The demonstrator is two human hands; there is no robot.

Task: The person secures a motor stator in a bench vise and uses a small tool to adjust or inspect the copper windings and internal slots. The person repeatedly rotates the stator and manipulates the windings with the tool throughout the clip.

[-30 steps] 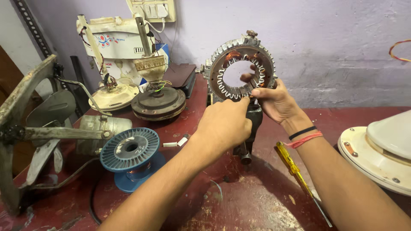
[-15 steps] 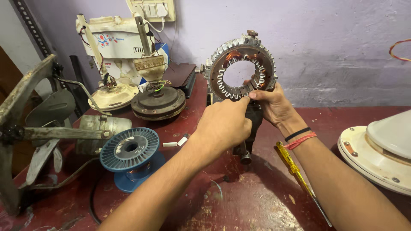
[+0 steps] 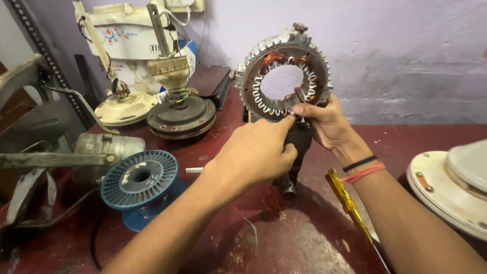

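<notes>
Worn red paint covers the workbench [image 3: 304,243], scuffed pale in patches closest to the camera, where a yellow-handled screwdriver [image 3: 347,203] lies just right of the person's forearms. Beyond it the left hand [image 3: 253,152] is curled, fingertips pinched at the bottom inner edge of the fan stator [image 3: 285,76]; what they pinch, a wire or slot paper, is too small to tell. The right hand [image 3: 327,122] holds the stator's lower right rim, thumb lying across the toothed inner ring beside the left fingertips. The stator stands upright above a dark bench vice [image 3: 294,152], copper windings showing in its slots. Compared with a second ago the right thumb has slid down from the inner ring's right side to its bottom, meeting the left fingers there, while the stator itself has not moved; both hands now seem to work the same slot. Left of the grip sits a blue wire spool [image 3: 139,177], farther back a dismantled fan motor [image 3: 180,114], and behind everything a lilac wall [image 3: 406,50].
</notes>
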